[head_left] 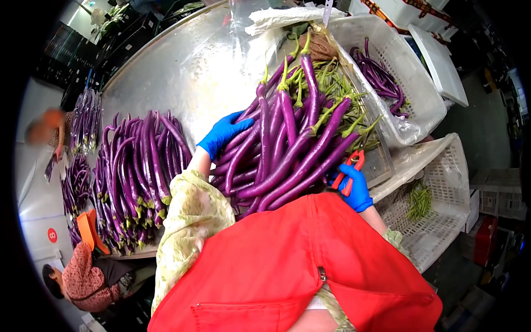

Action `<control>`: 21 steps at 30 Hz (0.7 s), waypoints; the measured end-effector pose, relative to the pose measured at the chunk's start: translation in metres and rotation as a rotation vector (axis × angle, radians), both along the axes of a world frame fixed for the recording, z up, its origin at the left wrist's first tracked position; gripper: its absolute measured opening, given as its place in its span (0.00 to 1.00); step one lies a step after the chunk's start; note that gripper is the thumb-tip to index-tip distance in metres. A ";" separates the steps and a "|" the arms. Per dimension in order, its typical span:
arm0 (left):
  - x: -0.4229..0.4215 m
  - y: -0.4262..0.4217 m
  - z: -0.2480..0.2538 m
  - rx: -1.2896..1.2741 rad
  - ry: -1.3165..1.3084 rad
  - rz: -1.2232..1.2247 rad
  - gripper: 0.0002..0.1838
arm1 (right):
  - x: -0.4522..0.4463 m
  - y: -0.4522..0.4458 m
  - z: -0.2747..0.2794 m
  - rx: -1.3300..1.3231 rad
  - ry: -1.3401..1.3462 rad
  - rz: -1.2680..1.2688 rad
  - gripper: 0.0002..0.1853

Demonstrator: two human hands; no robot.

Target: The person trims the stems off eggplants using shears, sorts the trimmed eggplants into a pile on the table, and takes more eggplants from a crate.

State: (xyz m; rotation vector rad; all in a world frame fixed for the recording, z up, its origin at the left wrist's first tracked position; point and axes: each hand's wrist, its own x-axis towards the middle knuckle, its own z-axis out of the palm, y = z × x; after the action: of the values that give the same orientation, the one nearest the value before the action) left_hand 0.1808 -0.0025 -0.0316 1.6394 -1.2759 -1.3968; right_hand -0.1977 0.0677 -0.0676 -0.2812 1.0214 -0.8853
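Note:
My left hand (224,134), in a blue glove, grips the end of a long purple eggplant at the left side of a loose pile. The eggplants (276,149) in this pile lie at mixed angles, many with green stems pointing up and right. My right hand (358,191), also gloved in blue, is closed around red-handled pruning shears (354,169) at the pile's right edge. Cut green stems (340,83) are heaped beyond the pile. To the left, a row of eggplants (141,166) lies side by side, stem ends toward me.
The metal table (182,66) carries the piles. On the right stand a white crate (423,83) with thin eggplants and another crate (442,210) with cut stems. At the left are an orange object (91,232), a person in a patterned top (91,276) and another person's hand (58,153).

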 end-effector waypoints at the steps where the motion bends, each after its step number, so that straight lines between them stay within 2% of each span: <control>1: 0.003 0.000 -0.006 -0.123 -0.045 0.043 0.33 | 0.000 0.000 0.014 0.009 -0.002 0.016 0.14; 2: 0.001 0.004 0.003 -0.131 -0.151 0.176 0.31 | 0.002 0.000 0.025 0.018 -0.006 0.031 0.14; 3: -0.004 0.000 0.007 -0.259 -0.096 0.300 0.27 | 0.001 0.001 0.028 0.003 -0.024 0.023 0.15; 5: -0.024 0.012 0.035 -0.209 0.041 0.409 0.24 | -0.004 0.009 0.031 -0.020 -0.054 0.005 0.15; 7: -0.054 0.027 0.049 -0.256 -0.145 0.314 0.22 | -0.007 0.016 0.033 -0.007 -0.065 -0.019 0.13; 8: -0.070 0.032 0.071 -0.177 -0.089 0.177 0.22 | -0.009 0.020 0.030 -0.006 -0.100 -0.036 0.13; 9: -0.069 0.027 0.048 -0.307 -0.129 0.052 0.25 | -0.010 0.022 0.027 -0.004 -0.135 -0.052 0.13; 11: -0.072 0.020 0.047 -0.321 -0.322 -0.019 0.24 | -0.009 0.024 0.020 -0.007 -0.174 -0.034 0.13; 14: -0.080 0.016 0.052 -0.473 -0.589 0.124 0.21 | -0.003 0.022 0.026 -0.053 -0.216 0.003 0.14; 17: -0.086 0.010 0.045 -0.581 -0.608 0.112 0.21 | 0.002 0.022 0.023 -0.080 -0.199 0.003 0.18; 21: -0.102 0.008 0.054 -0.448 -0.444 0.054 0.25 | 0.000 0.024 0.025 -0.087 -0.140 -0.007 0.24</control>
State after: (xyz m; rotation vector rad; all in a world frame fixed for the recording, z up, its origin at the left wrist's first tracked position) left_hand 0.0784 0.0057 0.0224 1.6897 -1.6338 -0.6568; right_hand -0.1974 0.0920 -0.0428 -0.2846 0.8561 -0.9437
